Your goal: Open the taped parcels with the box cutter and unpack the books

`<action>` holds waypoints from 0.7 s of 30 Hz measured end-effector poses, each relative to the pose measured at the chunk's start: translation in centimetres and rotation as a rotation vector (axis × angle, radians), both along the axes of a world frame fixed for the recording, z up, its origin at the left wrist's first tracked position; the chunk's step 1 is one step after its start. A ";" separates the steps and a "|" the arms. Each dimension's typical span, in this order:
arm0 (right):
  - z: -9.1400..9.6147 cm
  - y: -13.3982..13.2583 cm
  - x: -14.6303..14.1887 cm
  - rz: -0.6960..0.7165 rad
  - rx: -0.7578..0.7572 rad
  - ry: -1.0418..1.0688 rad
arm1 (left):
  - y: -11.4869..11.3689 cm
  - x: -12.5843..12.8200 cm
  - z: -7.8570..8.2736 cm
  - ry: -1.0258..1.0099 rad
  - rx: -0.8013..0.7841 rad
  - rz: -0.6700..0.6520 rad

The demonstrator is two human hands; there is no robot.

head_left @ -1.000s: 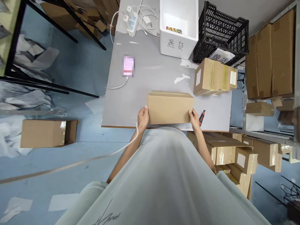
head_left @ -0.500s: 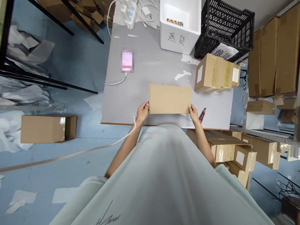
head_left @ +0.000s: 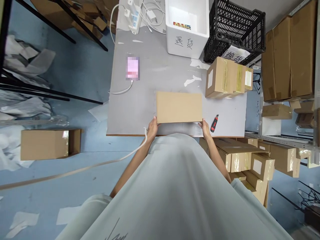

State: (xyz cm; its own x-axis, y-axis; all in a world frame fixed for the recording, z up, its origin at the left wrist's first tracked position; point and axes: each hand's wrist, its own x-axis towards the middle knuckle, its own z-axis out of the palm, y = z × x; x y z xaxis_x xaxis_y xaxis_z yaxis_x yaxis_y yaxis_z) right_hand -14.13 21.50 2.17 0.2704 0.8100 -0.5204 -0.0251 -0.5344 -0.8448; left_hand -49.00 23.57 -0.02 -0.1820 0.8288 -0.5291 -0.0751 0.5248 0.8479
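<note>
A plain brown cardboard box (head_left: pixel 179 107) lies or is held level over the near middle of the grey table, its long side facing me. My left hand (head_left: pixel 152 129) grips its near left corner, thumb at the side and fingertips reaching below the near edge. At the near right corner my right hand (head_left: pixel 205 128) holds it in a similar way, with its fingers partly hidden under the box. Whether the underside touches the table cannot be made out. A red and black box cutter (head_left: pixel 214 123) rests just right of my right hand.
On the table (head_left: pixel 140 110) are a charging phone (head_left: pixel 132 68), a power strip (head_left: pixel 135 20), a white foam bin (head_left: pixel 185 43), a black crate (head_left: pixel 232 36) and taped boxes (head_left: pixel 220 78). A pale strap (head_left: pixel 100 162) crosses on the left. More cartons (head_left: pixel 262 166) stand below right.
Both hands have slid towards me to the box's near corners, and their fingers now reach under its near edge. The whole view has shifted slightly.
</note>
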 end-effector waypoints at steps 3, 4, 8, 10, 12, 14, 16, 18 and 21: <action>1.3 -0.5 0.5 -0.010 0.031 -0.004 | 0.0 -0.7 1.0 0.036 0.009 0.012; 2.0 -0.8 0.7 -0.015 0.042 -0.010 | 0.0 -0.9 1.4 0.047 0.023 0.026; 5.4 -1.4 0.9 0.005 0.096 -0.063 | 0.2 -1.4 3.5 0.138 0.162 0.047; 7.1 -1.1 0.8 0.031 0.143 -0.087 | 0.8 -1.6 4.3 0.237 0.239 0.051; 8.4 -0.3 0.5 0.058 0.193 -0.103 | 1.7 -1.7 4.7 0.335 0.288 0.045; 8.9 0.7 0.3 0.102 0.224 -0.122 | 2.5 -1.7 4.7 0.392 0.287 0.018; 8.6 1.5 0.1 0.161 0.212 -0.162 | 2.9 -1.7 4.3 0.407 0.244 -0.009; 7.9 1.9 0.2 0.202 0.172 -0.218 | 2.8 -1.6 3.7 0.392 0.211 -0.018; 6.5 1.6 0.6 0.213 0.144 -0.262 | 2.1 -1.7 3.1 0.348 0.201 -0.018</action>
State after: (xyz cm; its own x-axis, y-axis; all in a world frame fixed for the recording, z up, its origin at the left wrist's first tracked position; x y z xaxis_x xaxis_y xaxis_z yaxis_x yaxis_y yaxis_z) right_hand -13.58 23.10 8.70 0.1971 0.9224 -0.3322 0.3008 -0.3794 -0.8750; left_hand -50.66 25.72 3.06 -0.3062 0.9143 -0.2653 0.2424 0.3444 0.9070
